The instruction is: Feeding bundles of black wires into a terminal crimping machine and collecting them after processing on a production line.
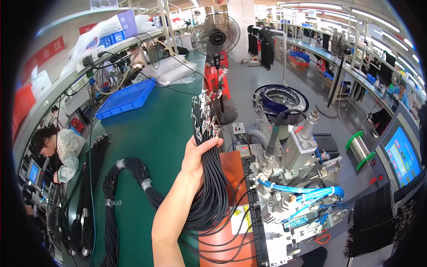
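My left hand (195, 155) is closed round a thick bundle of black cables (211, 191), thumb across the near side. Above my fist the cable ends fan out, tipped with small silvery metal connectors (207, 118). Below it the cables hang in a loop, over a brown-orange board (231, 169) at the edge of the green table. Several loose strands trail right toward a metal machine (289, 196) with bright blue air tubes (311, 193). My right hand is out of the picture.
Taped black cable bundles (126, 171) lie on the green table (147, 138), with a blue tray (126, 98) farther back. Beyond stand a fan (216, 38) and a round feeder bowl (282, 99). At right are a touchscreen (400, 151) and a green-rimmed wire spool (360, 150). Another person (64, 149) sits at left.
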`<state>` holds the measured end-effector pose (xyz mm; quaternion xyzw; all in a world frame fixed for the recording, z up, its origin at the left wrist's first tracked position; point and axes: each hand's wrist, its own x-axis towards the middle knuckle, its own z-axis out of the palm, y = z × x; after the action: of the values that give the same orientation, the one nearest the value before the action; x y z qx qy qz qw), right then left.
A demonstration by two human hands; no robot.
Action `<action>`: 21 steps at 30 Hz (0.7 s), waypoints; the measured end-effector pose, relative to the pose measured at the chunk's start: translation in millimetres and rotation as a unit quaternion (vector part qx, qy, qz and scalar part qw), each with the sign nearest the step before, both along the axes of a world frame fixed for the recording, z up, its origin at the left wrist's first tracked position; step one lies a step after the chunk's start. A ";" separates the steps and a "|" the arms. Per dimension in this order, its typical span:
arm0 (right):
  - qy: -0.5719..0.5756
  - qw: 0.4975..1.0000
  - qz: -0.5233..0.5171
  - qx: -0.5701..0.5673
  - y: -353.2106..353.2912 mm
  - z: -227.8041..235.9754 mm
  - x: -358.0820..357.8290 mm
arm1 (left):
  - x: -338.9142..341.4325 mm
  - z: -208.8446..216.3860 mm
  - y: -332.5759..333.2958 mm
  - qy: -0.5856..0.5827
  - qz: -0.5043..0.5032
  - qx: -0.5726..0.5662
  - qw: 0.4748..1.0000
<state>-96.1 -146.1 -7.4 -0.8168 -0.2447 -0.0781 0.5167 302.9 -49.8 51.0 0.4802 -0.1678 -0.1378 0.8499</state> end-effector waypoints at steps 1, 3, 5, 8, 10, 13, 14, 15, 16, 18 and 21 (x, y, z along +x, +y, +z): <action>0.007 1.000 0.008 0.001 0.1 -0.8 -1.1 | -8.5 5.1 6.6 0.012 0.007 -0.032 0.999; 0.023 1.000 0.021 -0.001 0.6 -2.5 -2.8 | -18.9 13.5 17.0 0.021 0.014 -0.065 0.998; 0.028 0.999 0.028 -0.008 0.9 -3.2 -4.7 | -26.7 19.2 24.7 0.022 0.010 -0.086 0.996; 0.043 0.998 0.033 -0.025 0.4 -5.1 -7.4 | -35.1 23.6 27.9 0.020 0.004 -0.100 0.995; 0.043 0.998 0.033 -0.026 1.1 -6.6 -7.5 | -38.4 26.3 29.2 0.013 0.000 -0.102 0.995; 0.043 0.998 0.034 -0.028 1.0 -7.1 -7.2 | -41.6 26.9 28.3 -0.001 0.008 -0.093 0.996; 0.046 0.998 0.035 -0.028 1.0 -6.7 -7.3 | -42.7 26.6 28.2 -0.005 0.012 -0.087 0.996; 0.049 0.998 0.036 -0.028 1.1 -6.5 -7.4 | -43.3 26.0 28.3 -0.007 0.012 -0.088 0.996; 0.048 0.998 0.036 -0.029 1.4 -6.4 -7.3 | -43.3 24.8 28.4 -0.011 0.007 -0.091 0.996; 0.045 0.998 0.029 -0.028 2.7 -6.2 -7.2 | -43.4 23.6 29.0 -0.017 -0.005 -0.097 0.995; 0.040 0.999 0.021 -0.030 3.8 -4.7 -6.9 | -44.6 23.3 29.7 -0.012 -0.008 -0.093 0.996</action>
<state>-102.9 -142.3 -12.1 -0.8288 -0.2435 -0.0271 0.5031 258.3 -20.1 74.3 0.3993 -0.1935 -0.1228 0.8877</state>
